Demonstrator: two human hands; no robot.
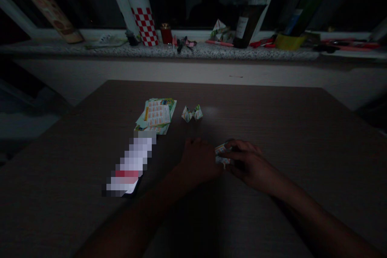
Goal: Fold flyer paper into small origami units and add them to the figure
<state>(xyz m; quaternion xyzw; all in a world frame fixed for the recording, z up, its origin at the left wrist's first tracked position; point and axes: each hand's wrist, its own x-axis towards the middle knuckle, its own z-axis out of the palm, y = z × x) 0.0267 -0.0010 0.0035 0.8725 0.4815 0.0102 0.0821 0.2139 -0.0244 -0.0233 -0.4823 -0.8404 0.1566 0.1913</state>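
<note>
A small piece of printed paper [222, 149] is pinched between my two hands, just over the table. My left hand [199, 159] is closed at its left edge, with the knuckles up and the fingertips mostly hidden. From the other side my right hand [249, 165] grips it, thumb below and fingers bent over the top. Its shape is partly covered by the fingers. Beyond my left hand stands a small folded paper figure [192, 113] with two pointed ends, in similar print. To its left lies a loose stack of printed paper sheets [157, 113].
A lit phone [133, 165], its screen blurred out, lies left of my arms on the brown table [272, 113]. On the granite sill [193, 53] behind stand a checkered white bottle [143, 20], a dark bottle [242, 28], a green bottle [308, 4] and red pens [263, 43].
</note>
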